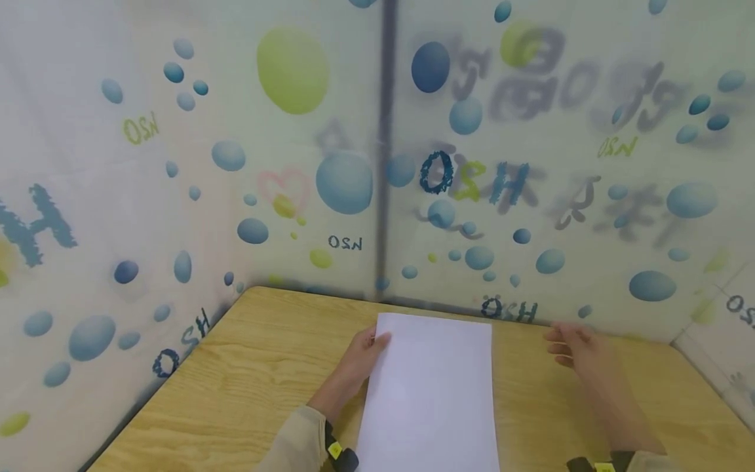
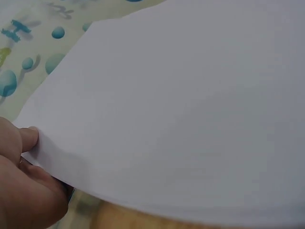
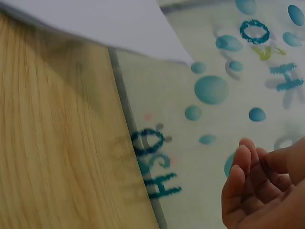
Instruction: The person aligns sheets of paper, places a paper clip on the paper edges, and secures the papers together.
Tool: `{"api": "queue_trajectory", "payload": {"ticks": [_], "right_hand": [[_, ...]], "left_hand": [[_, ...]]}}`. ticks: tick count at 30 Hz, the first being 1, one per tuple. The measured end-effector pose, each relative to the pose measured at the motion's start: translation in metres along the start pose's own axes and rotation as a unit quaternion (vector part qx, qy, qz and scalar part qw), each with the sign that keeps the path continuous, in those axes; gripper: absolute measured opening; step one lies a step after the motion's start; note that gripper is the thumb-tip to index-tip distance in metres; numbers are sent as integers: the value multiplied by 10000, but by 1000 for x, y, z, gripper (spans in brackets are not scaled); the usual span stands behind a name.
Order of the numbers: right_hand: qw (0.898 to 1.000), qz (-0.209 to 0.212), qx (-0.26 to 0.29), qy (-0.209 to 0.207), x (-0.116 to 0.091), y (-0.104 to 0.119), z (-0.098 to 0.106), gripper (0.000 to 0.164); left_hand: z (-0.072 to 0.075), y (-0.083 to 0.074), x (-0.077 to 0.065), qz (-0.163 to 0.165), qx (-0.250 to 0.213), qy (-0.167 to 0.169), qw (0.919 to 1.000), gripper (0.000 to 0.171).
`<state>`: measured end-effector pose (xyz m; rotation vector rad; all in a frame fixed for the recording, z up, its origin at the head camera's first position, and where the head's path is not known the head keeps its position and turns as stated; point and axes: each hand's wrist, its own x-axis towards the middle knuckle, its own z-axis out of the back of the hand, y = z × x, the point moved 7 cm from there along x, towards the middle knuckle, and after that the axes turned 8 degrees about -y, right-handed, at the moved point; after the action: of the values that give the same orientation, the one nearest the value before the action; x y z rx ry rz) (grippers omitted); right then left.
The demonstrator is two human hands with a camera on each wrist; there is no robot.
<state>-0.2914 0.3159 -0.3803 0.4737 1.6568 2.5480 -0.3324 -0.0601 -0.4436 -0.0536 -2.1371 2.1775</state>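
A blank white sheet of paper (image 1: 433, 393) is held up over the table, its long sides running away from me. My left hand (image 1: 356, 360) pinches its left edge near the far corner, thumb on top and fingers underneath. In the left wrist view the thumb lies on the paper (image 2: 167, 114), which bends slightly; I cannot tell whether it is one sheet or more. Well to the right of the paper, my right hand (image 1: 580, 347) hovers near the table's far edge. Its fingers are loosely bent and hold nothing, as the right wrist view shows of that hand (image 3: 262, 186).
The wooden table (image 1: 224, 387) has curtain-like sheeting (image 1: 330, 137) around its back and sides, printed with blue and green bubbles and lettering. A dark vertical strip (image 1: 386, 151) runs down the back sheeting. Both wrists wear dark bands with yellow tags.
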Motion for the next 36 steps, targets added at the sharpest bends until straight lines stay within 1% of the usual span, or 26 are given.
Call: {"api": "queue_trajectory", "payload": {"ticks": [2,3,5,6,7,9,10,11,13,14,15,17,18,19,20,23,25,26,27,29,30,32,36], "right_hand": [[9960,200,-699,-524,2,-3,22,54],[9926,240,-937,-729,3,-6,32,53],[9874,261,-1273,-902,6,-14,48,53],[9861,224,-1385,-893,7,-19,54,53],[9843,206,-1558,-802,9,-25,60,52],[9788,211,-2003,-373,12,-34,67,49],[9738,268,-2255,-111,13,-39,69,47],[9674,405,-2495,156,14,-42,70,41],[9520,597,-2924,681,13,-51,71,37],[9454,663,-3072,868,13,-54,71,34],[9418,710,-3126,1015,12,-58,70,31],[9369,711,-3182,1258,10,-64,69,29],[9397,558,-3098,1335,8,-68,69,31],[9479,268,-2839,1418,5,-72,68,31],[9501,125,-2748,1469,4,-75,67,31],[9557,-81,-2515,1526,2,-83,66,32],[9607,-464,-2234,1578,2,-91,66,35],[9567,-278,-2432,1574,3,-91,66,36],[9563,-201,-2459,1567,3,-92,66,35],[9571,-221,-2413,1587,3,-93,65,35],[9557,-140,-2483,1576,3,-93,65,35],[9485,229,-2778,1503,4,-91,65,32],[9505,125,-2727,1485,4,-92,65,32]], "left_hand": [[0,2,0,22,19,-15,10000,42],[0,3,0,34,25,-22,10000,42],[0,5,0,40,69,-47,10000,42],[1,6,0,51,94,-65,9999,43],[1,7,0,71,100,-81,9999,43],[2,8,0,65,131,-105,9998,44],[3,9,1,57,126,-101,9999,45],[3,10,1,79,107,-96,9999,45],[3,11,2,70,65,-34,9999,46],[3,11,2,55,54,3,10000,46],[3,11,2,53,45,35,10000,47],[2,12,2,74,32,92,9999,47],[1,12,2,91,38,108,9999,46],[1,12,2,102,35,123,9999,46],[1,13,3,125,43,127,9998,46],[0,15,3,190,61,127,9997,46],[-1,16,3,204,78,127,9997,47],[-1,16,3,216,102,119,9996,47],[-1,16,3,211,119,117,9996,47],[-2,15,2,214,141,120,9996,47],[-2,15,2,210,157,121,9996,47],[-3,14,1,211,168,128,9996,46],[-5,12,0,188,97,171,9996,44]]}}
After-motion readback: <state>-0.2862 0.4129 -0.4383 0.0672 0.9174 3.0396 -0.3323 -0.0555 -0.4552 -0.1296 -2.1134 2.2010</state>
